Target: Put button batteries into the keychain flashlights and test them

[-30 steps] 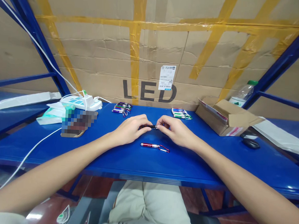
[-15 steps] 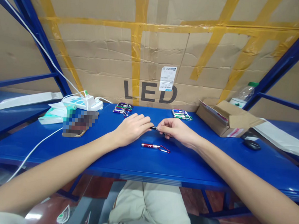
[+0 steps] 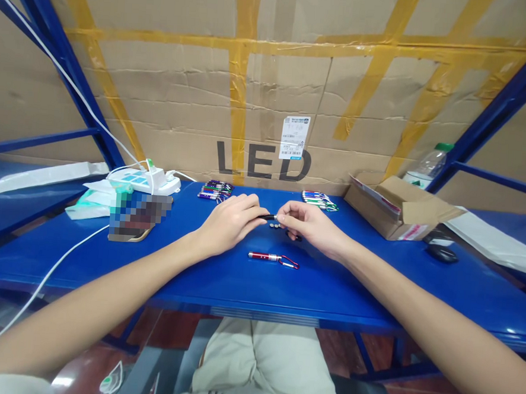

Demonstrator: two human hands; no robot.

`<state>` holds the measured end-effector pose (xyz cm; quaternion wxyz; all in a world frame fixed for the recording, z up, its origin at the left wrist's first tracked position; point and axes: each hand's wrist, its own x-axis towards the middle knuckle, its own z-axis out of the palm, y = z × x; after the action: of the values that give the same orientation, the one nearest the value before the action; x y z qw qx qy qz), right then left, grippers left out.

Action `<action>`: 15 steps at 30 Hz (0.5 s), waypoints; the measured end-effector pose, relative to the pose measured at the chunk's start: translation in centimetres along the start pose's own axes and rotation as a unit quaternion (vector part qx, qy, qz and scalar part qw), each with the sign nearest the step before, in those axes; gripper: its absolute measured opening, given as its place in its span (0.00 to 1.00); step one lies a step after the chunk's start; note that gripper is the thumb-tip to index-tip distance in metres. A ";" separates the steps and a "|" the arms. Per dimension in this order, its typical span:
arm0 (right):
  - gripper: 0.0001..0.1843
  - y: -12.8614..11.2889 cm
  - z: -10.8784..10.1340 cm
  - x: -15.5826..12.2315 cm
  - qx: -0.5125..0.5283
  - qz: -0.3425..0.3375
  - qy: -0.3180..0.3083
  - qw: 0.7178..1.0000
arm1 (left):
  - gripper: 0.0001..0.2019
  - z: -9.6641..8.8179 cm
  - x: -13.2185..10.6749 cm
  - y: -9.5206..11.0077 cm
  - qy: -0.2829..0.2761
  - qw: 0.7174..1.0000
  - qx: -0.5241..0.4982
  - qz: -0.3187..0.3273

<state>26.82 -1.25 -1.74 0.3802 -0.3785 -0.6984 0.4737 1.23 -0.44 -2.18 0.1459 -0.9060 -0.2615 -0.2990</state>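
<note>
Over the middle of the blue table [image 3: 222, 278], my left hand [image 3: 230, 223] is closed around a small black keychain flashlight [image 3: 268, 217] whose tip sticks out to the right. My right hand [image 3: 310, 226] pinches at that tip, fingers together. Tiny round pieces show between the two hands, and a small dark part [image 3: 294, 237] hangs or lies just under my right hand. A red keychain flashlight [image 3: 272, 258] with a red clip lies on the table just in front of both hands.
Two piles of coloured keychain flashlights lie at the back, one pile [image 3: 216, 190] left of centre, another pile [image 3: 320, 200] right. An open cardboard box [image 3: 398, 213], a mouse [image 3: 440, 253] and a bottle [image 3: 428, 165] are right; a power strip [image 3: 143, 181] and cable left.
Both hands rose slightly and moved a little away from me. The right hand's pinch has opened a small gap at the flashlight's tip, where tiny round pieces now show.
</note>
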 end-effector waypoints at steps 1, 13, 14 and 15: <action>0.20 0.0 0.0 0.0 -0.028 -0.015 -0.002 0.999 | 0.18 0.0 0.0 0.0 -0.002 1.000 -0.002 -0.001; 0.17 0.2 0.1 -0.3 -0.073 0.004 -0.027 0.997 | 0.17 0.3 -0.2 0.3 0.000 0.991 0.103 0.090; 0.19 0.1 0.1 -0.3 -0.047 0.019 -0.026 0.998 | 0.16 0.3 -0.2 0.3 0.010 0.988 0.114 0.102; 0.21 0.0 0.2 -0.3 -0.020 0.031 -0.023 0.999 | 0.16 0.3 -0.2 0.3 0.021 0.986 0.122 0.110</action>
<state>26.79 -1.57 -1.84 0.3414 -0.3960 -0.7044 0.4800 1.34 -0.63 -2.57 0.2930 -0.8981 -0.1922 -0.2657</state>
